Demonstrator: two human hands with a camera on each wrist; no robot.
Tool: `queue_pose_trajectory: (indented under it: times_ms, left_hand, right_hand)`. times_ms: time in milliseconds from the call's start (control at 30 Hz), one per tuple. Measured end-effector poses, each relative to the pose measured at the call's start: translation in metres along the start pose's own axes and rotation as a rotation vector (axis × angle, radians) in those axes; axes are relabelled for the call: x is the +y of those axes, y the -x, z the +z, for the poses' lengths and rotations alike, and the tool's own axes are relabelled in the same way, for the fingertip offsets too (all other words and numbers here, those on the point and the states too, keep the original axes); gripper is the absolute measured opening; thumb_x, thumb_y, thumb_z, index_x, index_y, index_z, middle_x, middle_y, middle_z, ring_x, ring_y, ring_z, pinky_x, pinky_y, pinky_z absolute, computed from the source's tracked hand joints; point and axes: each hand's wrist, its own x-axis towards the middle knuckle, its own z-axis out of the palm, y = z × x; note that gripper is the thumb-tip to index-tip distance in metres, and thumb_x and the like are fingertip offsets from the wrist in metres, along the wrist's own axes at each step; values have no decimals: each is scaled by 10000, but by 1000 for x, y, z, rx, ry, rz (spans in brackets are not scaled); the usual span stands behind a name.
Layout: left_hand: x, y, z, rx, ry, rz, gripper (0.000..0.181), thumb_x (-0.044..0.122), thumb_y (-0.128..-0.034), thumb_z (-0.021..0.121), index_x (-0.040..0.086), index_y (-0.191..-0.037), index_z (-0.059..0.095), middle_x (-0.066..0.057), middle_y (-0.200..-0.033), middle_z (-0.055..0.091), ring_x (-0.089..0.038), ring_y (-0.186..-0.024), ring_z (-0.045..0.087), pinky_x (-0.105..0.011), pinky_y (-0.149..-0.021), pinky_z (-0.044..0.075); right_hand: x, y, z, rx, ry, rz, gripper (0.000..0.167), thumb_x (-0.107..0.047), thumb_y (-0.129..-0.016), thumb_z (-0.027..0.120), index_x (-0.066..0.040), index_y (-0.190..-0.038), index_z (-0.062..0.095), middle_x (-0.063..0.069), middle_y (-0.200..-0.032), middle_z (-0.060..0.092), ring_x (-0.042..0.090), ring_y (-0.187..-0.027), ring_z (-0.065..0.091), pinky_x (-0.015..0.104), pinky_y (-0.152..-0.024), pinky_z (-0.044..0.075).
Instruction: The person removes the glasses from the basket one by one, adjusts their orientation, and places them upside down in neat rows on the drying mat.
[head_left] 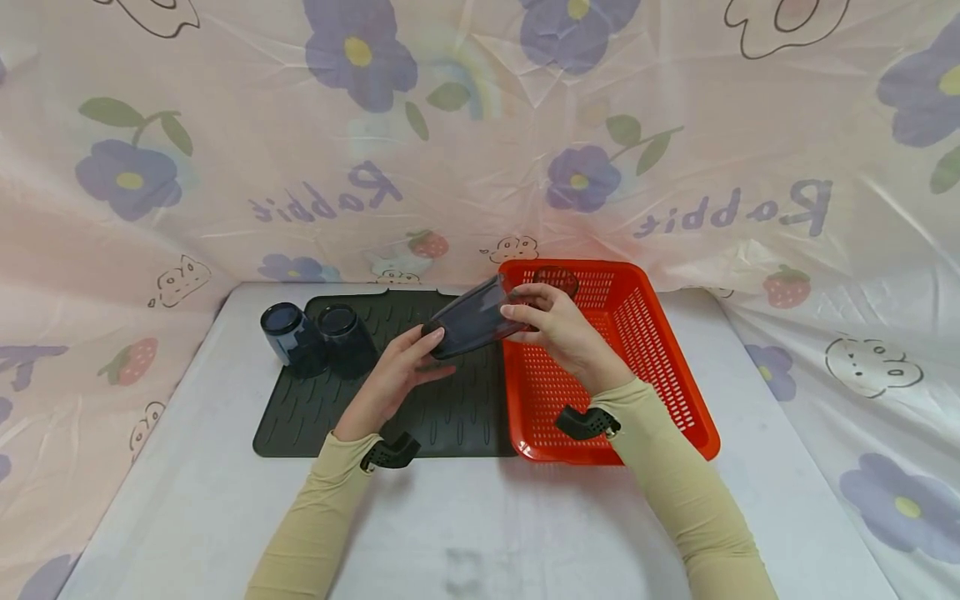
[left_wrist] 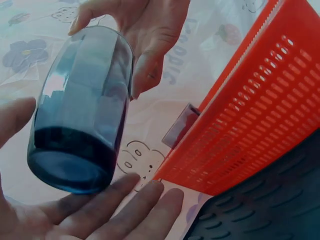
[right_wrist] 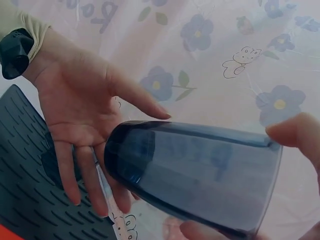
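Observation:
A blue-grey tinted drinking glass [head_left: 471, 321] is held tilted in the air, above the seam between the dark mat and the red basket. My right hand [head_left: 558, 333] pinches it at the rim end, thumb on one side and fingers on the other, as the right wrist view shows. At the glass's thick base is my left hand [head_left: 399, 371], palm turned toward it and fingers extended. In the left wrist view its fingers [left_wrist: 117, 212] lie under the base without curling round it; whether they touch the glass I cannot tell.
Two similar glasses [head_left: 347, 342] stand side by side on the left of the black ridged drying mat [head_left: 442, 417]. To the right is the red perforated basket [head_left: 678, 367], with another glass [head_left: 557, 282] at its far end. A patterned curtain [head_left: 480, 167] hangs behind the white table [head_left: 465, 533].

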Motion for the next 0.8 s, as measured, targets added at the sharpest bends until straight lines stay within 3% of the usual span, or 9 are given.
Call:
queue_pose_trajectory:
  times_ms: [200,367,633,800]
  left_hand:
    - [-3,0,1,25,-23,28,473,283,-954,608,-8,-1312,501,-138,-1170,567,-252,-1036,620,-455,-952,473]
    - [-5,1,-1,91,-35,51,482,269,-922,663,19,-1306,513,-147,-1206,592,-286,-1062,617,-408,-957,476]
    - [-1,3,-7,220,-70,167,371,210,-881,710,42,-1185,579,-99,-1084,639,-218,-995,603,-451,-956,452]
    - [0,0,-8,267,-42,214,319,162,-850,743,78,-1127,608,-84,-1056,618,-213,-952,599,-365,-887,493]
  right_hand:
    - [3,-1,-1,-11,-19,-4,453,-44,-908,609,42,-1304,407,150,-1146,492,223,-949,576,420,-839,541]
    - [3,-3,-5,-76,-36,12,472,-22,-913,591,35,-1341,400,160,-1201,484,219,-942,592,401,-876,526]
    - [4,-3,-11,-188,-2,33,531,38,-891,594,16,-1378,383,172,-1293,436,242,-991,591,486,-971,444]
    - [4,-4,-13,-221,20,60,597,47,-870,613,-11,-1409,363,181,-1335,417,260,-1020,580,488,-985,431]
